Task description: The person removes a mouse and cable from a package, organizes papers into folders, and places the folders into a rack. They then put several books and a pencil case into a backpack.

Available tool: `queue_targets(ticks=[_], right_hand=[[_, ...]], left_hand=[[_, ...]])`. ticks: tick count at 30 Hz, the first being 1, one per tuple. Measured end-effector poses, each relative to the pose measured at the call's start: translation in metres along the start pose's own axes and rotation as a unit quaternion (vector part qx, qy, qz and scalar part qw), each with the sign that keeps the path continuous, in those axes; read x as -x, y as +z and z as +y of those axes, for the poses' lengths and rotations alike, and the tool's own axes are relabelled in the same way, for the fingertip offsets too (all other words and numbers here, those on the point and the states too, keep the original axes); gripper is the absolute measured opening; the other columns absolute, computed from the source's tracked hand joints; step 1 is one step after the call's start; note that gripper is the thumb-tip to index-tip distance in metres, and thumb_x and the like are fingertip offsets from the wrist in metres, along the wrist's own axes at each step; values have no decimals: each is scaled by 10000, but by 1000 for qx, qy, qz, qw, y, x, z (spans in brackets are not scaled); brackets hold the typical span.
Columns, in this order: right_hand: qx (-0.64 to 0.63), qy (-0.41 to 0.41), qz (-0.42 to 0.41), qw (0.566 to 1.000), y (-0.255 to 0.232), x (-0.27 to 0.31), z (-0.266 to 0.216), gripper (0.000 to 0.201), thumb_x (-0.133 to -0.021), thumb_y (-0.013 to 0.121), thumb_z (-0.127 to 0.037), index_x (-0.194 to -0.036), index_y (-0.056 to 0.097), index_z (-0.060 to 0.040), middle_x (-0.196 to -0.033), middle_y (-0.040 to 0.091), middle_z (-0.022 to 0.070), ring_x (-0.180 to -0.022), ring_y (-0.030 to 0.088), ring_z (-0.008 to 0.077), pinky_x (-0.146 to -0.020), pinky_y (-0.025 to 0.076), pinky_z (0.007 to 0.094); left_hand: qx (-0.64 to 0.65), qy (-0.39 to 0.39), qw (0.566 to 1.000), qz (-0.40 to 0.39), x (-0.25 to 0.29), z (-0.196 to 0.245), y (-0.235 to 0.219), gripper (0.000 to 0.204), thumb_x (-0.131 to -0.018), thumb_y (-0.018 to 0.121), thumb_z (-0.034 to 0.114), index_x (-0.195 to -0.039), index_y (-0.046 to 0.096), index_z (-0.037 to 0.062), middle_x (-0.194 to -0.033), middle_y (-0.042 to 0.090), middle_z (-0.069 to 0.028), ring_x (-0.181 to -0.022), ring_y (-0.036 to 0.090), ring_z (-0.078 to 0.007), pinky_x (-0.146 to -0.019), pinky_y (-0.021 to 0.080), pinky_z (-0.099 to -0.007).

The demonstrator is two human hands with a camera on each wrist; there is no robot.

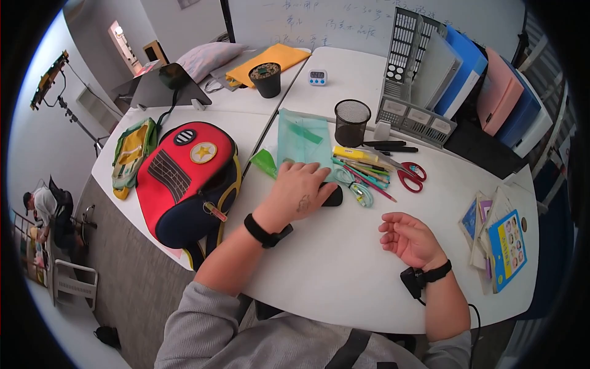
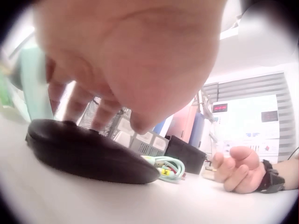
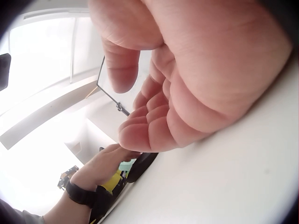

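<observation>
The left hand [image 1: 299, 192] lies palm down over a black oval object [image 1: 332, 195] on the white table. In the left wrist view, its fingers reach to the far edge of the black object [image 2: 88, 151], the thumb raised above it; whether the fingertips touch is unclear. Beyond the fingers lies a translucent mint-green pouch [image 1: 302, 138], with a bright green piece [image 1: 265, 162] at its left. The right hand [image 1: 408, 240] rests on its side on the table, fingers loosely curled, holding nothing; the right wrist view shows this hand [image 3: 173, 98] close up.
Left stands a red backpack [image 1: 184, 166] beside a green-yellow pouch [image 1: 134, 150]. A coiled cable [image 1: 361, 195], pens, a yellow marker [image 1: 354, 154] and red-handled scissors [image 1: 412, 176] lie right of the left hand. Behind are a mesh cup [image 1: 352, 126] and file rack [image 1: 416, 120]; booklets [image 1: 507, 249] lie far right.
</observation>
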State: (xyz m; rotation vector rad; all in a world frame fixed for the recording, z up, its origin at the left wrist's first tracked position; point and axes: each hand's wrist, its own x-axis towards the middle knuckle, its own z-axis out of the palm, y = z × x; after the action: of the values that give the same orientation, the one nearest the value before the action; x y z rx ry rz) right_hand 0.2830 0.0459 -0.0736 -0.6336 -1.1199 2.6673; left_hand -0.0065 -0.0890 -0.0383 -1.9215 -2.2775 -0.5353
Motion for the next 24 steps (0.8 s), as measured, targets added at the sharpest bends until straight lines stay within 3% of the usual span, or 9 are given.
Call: queue_targets(ticks=[2,4,6,7,9,12,16,20,24], right_hand=[[2,4,2,1000,-2,0,2,294,-1025,507,-83,-1306,564,-19,-1147,658,115,-972,668,214,-875,545,358],[-4,1,-3,1000,-4,0,3,300,-1026,507,-86,-1313,558,-16,-1152,654,115,-977,667,214,-880,547,358],[-8,-7,-7,1000,-4,0,3,306,-1026,507,-88,-1319,552,-13,-1158,651,115,-982,666,215,-885,548,358],[-1,-2,-7,1000,-4,-1,3,310,-1027,505,-91,-1323,548,-8,-1164,647,115,-985,664,213,-888,550,358],[6,5,16,1000,1,-1,2,298,-1019,492,-69,-1301,563,-3,-1136,659,120,-968,666,224,-873,557,368],[-1,0,13,1000,3,-1,2,298,-1020,497,-71,-1302,563,1,-1133,657,117,-966,665,218,-877,558,363],[12,-5,-2,1000,2,0,4,291,-1017,524,-79,-1294,575,-2,-1140,652,100,-966,658,185,-882,558,345],[24,4,0,1000,6,1,2,283,-1019,545,-106,-1285,588,-20,-1141,643,77,-966,643,153,-891,556,314],[20,1,-4,1000,4,0,1,280,-1021,543,-109,-1284,589,-24,-1142,643,76,-963,641,147,-890,556,313]], left_hand=[[62,66,993,77,3,-5,-6,244,-953,606,243,-1097,687,63,-1104,685,-118,-1011,637,-369,-901,466,-461],[81,-76,970,216,6,-25,-18,233,-906,601,81,-1123,670,35,-1130,678,-143,-1044,623,-388,-904,486,-461],[-80,-66,966,235,8,-55,-21,300,-858,542,18,-1149,611,4,-1045,678,-203,-970,642,-417,-897,518,-459],[-78,-60,968,232,7,-65,-17,300,-858,542,18,-1149,611,4,-1045,678,-203,-970,642,-417,-897,518,-459],[-136,-186,973,-2,6,-80,-4,282,-852,552,42,-1126,564,-23,-1022,661,-273,-1005,648,-435,-879,532,-480],[-81,-230,969,-38,-3,-94,13,270,-847,563,69,-1095,536,-34,-978,656,-322,-980,660,-462,-857,537,-508],[-75,-220,972,-18,-13,-116,13,244,-842,539,84,-1049,558,-44,-905,694,-277,-913,674,-456,-830,545,-509],[-146,-141,975,93,-12,-86,-49,78,-785,551,53,-762,615,16,-817,676,-245,-856,656,-443,-755,541,-489],[-147,-178,964,131,4,-63,-126,185,-861,607,120,-912,688,-39,-816,664,-258,-792,656,-416,-734,526,-435]])
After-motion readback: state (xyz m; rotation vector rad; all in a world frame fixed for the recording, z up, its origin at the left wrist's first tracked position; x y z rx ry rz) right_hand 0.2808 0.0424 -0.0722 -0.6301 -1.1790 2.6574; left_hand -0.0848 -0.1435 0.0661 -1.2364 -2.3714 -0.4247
